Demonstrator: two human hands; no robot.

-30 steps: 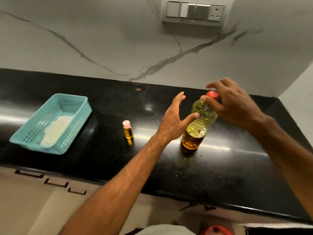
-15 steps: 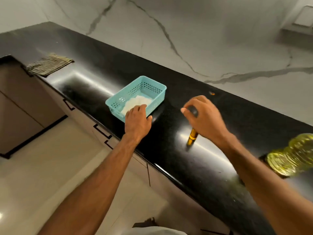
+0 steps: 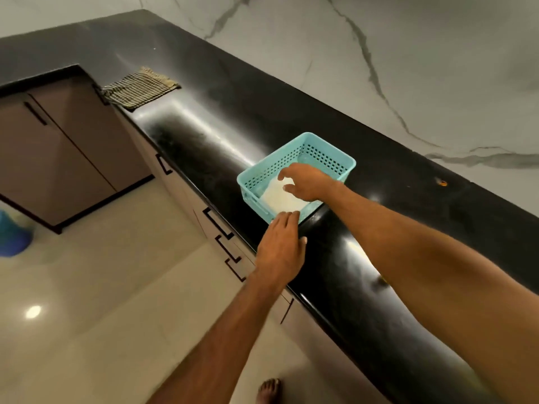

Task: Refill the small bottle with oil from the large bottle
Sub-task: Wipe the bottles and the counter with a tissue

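A black countertop (image 3: 379,217) is backed by a veined marble wall (image 3: 408,68). The right hand (image 3: 306,182) is held over a teal basket (image 3: 347,164), fingers loosely spread above the white cloth (image 3: 280,199) inside, nothing gripped. The left hand (image 3: 280,246) is laid flat against the basket's near edge, fingers straight. Neither bottle is seen. A striped cloth (image 3: 140,90) is draped farther along the counter.

Black glossy desk (image 3: 291,118) runs from 10 to 4 o'clock; white marble wall (image 3: 408,53) behind, beige tiled floor (image 3: 102,287), brown cabinets (image 3: 58,147).
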